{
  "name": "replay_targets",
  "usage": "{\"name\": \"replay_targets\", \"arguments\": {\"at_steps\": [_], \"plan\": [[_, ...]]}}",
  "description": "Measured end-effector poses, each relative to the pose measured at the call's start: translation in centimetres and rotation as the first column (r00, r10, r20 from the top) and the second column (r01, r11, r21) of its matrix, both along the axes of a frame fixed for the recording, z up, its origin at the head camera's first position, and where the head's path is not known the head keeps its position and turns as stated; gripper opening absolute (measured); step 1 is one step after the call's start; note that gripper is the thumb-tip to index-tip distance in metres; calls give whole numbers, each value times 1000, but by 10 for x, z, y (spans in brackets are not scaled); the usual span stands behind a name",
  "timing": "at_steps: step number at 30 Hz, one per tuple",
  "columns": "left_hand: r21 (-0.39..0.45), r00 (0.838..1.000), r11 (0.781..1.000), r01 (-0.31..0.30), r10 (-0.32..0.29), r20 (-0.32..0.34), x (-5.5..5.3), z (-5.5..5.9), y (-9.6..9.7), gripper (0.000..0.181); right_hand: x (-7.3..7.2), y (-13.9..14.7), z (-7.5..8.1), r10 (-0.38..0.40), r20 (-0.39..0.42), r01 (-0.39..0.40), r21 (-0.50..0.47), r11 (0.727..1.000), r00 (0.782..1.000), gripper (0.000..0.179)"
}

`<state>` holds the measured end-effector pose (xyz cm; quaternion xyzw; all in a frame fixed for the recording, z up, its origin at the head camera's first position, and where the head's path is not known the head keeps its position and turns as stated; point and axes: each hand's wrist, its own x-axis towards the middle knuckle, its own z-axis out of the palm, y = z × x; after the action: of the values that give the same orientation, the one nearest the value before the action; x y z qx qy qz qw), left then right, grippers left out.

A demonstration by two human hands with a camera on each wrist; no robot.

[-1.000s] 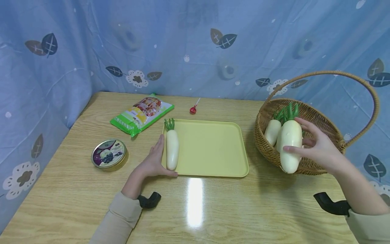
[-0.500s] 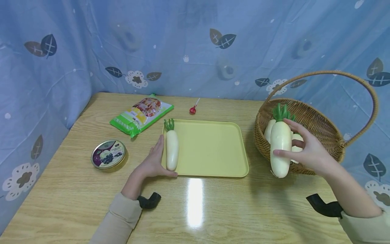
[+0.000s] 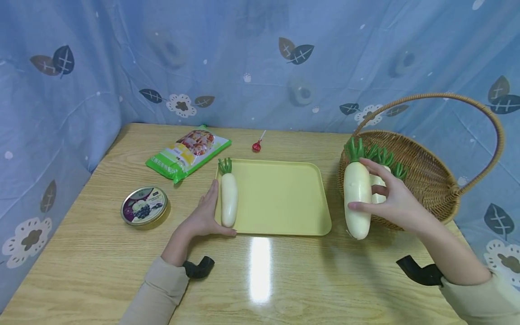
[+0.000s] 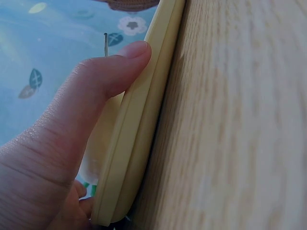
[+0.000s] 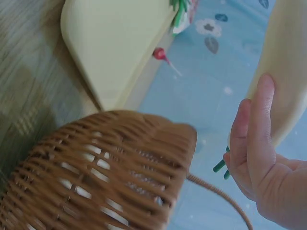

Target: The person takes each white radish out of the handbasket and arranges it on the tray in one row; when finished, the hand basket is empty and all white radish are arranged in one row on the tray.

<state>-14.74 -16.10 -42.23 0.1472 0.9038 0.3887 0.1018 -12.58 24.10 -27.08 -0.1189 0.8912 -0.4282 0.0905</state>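
With its thumb over the front rim and fingers along the left side, my left hand holds the corner of a yellow tray. One white radish with a green top lies along the tray's left edge. My right hand grips a larger white radish, green leaves pointing away, in front of the wicker basket's left side. In the right wrist view its fingers lie along this radish. Behind the hand, further white radishes sit in the wicker basket, partly hidden.
A green and white food packet lies behind the tray's left corner. Near the table's back is a red lollipop. A round tin stands left of the left hand. The basket's tall handle arches up at the right.
My right hand has carried the large radish leftward from over the basket to its left front side, uncovering other radishes. The left hand and tray have stayed in place.
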Motion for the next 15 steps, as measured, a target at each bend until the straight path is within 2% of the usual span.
{"name": "replay_targets", "arguments": {"at_steps": [6, 15], "plan": [[3, 1000, 1000, 0, 0, 5, 0, 0, 0, 144, -1, -13, -4, 31, 21, -31, -22, 999, 999, 92], [-4, 1000, 1000, -2, 2, -9, -1, -2, 0, 142, -9, -33, -23, 84, -2, -84, -57, 995, 996, 92]]}}
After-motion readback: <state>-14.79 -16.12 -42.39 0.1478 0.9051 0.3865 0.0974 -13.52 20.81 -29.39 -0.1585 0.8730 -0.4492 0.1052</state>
